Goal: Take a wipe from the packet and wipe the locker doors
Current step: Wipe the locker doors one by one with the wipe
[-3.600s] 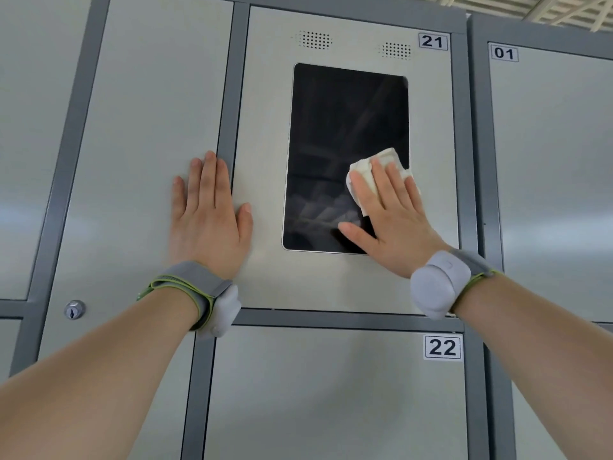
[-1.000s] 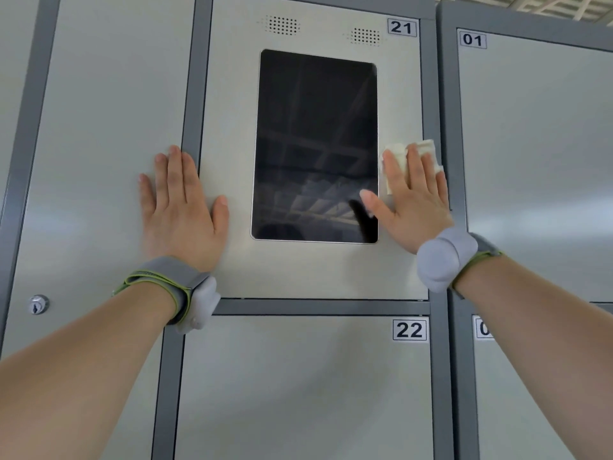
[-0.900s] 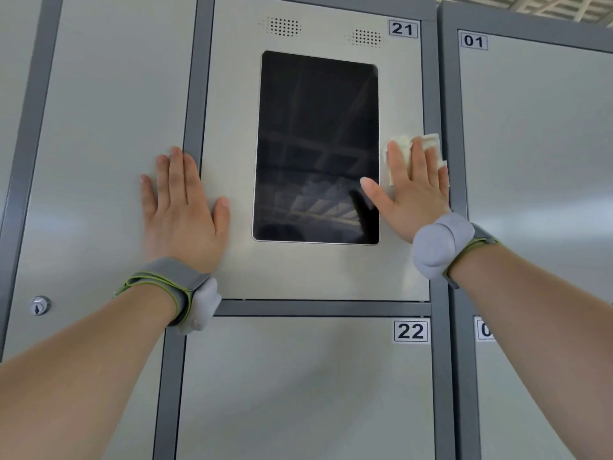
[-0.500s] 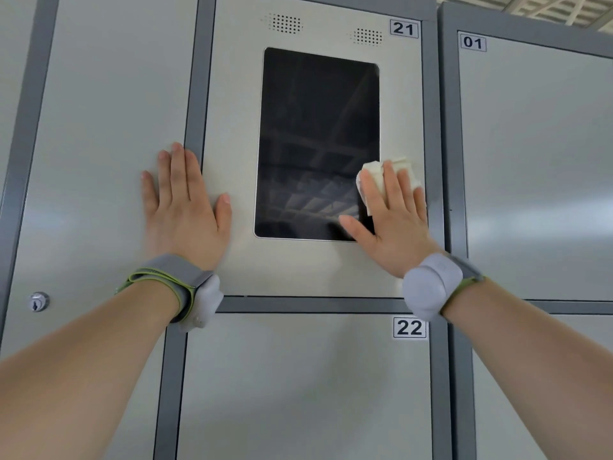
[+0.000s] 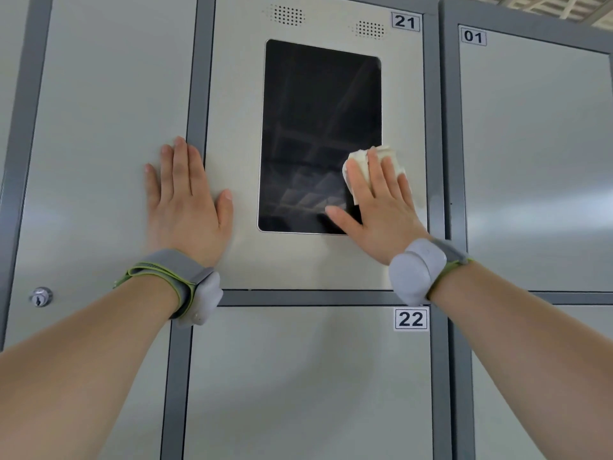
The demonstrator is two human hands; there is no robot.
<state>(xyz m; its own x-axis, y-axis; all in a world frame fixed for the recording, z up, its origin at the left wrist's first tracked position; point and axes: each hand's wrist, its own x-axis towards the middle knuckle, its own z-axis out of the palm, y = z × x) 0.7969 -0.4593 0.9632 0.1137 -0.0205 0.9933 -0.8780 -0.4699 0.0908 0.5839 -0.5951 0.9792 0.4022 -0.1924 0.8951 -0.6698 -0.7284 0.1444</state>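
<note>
Grey lockers (image 5: 298, 376) fill the view. On door 21 (image 5: 232, 94), the right hand (image 5: 381, 210) presses a crumpled wipe (image 5: 360, 157) under straight fingers (image 5: 376, 174) at the screen's (image 5: 318, 127) right edge. The left hand (image 5: 189, 207) lies flat, holding nothing. Soft and light, the wipe probably bunches easily, so flat fingers suit it.

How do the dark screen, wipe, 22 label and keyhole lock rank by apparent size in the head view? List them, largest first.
1. dark screen
2. wipe, partly hidden under the right hand
3. 22 label
4. keyhole lock, only slightly smaller than the label
</note>
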